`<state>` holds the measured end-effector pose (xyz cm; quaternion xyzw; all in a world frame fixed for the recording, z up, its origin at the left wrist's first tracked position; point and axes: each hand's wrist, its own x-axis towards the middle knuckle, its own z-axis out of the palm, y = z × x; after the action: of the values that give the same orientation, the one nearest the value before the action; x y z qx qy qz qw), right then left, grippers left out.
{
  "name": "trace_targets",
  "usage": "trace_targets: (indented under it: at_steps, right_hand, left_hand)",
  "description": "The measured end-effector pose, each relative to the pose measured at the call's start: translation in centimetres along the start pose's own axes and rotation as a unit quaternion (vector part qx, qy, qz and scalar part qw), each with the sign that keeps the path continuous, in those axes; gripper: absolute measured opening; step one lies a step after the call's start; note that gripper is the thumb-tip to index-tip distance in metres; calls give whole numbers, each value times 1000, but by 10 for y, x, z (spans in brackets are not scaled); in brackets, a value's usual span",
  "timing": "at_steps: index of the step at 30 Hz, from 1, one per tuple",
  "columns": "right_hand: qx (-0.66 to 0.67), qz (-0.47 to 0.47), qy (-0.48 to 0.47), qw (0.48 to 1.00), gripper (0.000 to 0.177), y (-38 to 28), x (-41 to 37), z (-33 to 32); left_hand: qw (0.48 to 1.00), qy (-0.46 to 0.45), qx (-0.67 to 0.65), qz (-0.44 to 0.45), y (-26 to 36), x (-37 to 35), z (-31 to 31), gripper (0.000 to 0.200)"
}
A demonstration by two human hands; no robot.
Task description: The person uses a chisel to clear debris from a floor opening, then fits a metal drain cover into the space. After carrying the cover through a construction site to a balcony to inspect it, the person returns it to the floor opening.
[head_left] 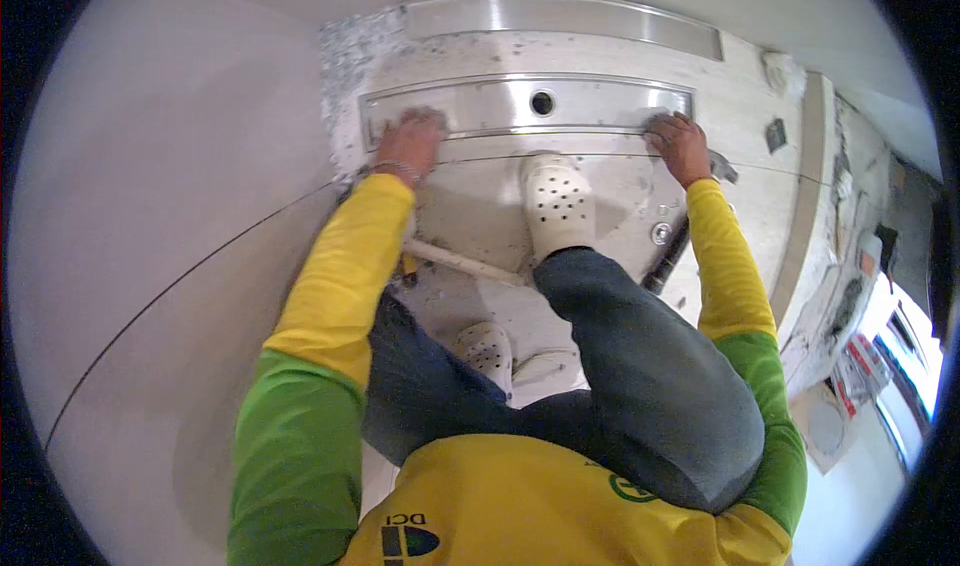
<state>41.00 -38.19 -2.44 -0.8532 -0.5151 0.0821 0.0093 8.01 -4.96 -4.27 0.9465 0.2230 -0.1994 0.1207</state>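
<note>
Steel tray [480, 108] lies before our pale clog [562, 206], left hand [410, 148] and right hand [682, 150] at opposite ends; we cannot tell how firmly they grip. Even, matched pressure suits it.

Wearer's clothing: yellow and green top, dark trousers, pale clogs.
Shirt [500, 496]: yellow; round green emblem [630, 487], dark logo [410, 543] and small dark lettering [405, 519] on front. Long sleeves [350, 266]: yellow forearms, green above. Bracelet [399, 170]: thin, silvery, left wrist. Trousers [660, 386]: dark grey-blue, faded over one knee. Clogs [560, 206]: off-white, rounded toes, round holes across uppers; smudges visible.
</note>
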Motion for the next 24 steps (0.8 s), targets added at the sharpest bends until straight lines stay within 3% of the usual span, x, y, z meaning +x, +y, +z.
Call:
trace_targets:
  at_steps: [1,3,9,15,20,22,24]
  right_hand:
    - [53,-23,-1,998,27,-1,-1,5]
    - [82,51,6,995,23,-9,-3,11]
    - [88,49,-9,995,24,-16,-4,0]
    - [78,40,4,996,26,-11,-6,9]
    - [52,68,-49,995,27,-4,-2,7]
    - [72,43,-21,996,27,-1,-4,18]
    - [84,25,7,996,27,1,-4,12]
  left_hand:
    - [998,-55,-24,12,11,1,-8,29]
    - [995,83,-38,33,15,-3,26,19]
    - [989,109,-94,-22,23,-12,13,27]
    - [978,191,-78,9,20,-10,20,23]
    - [986,141,-88,-1,19,-6,18,22]
    - [988,130,-86,4,16,-6,23,21]
    - [992,106,-27,65,11,3,24,23]
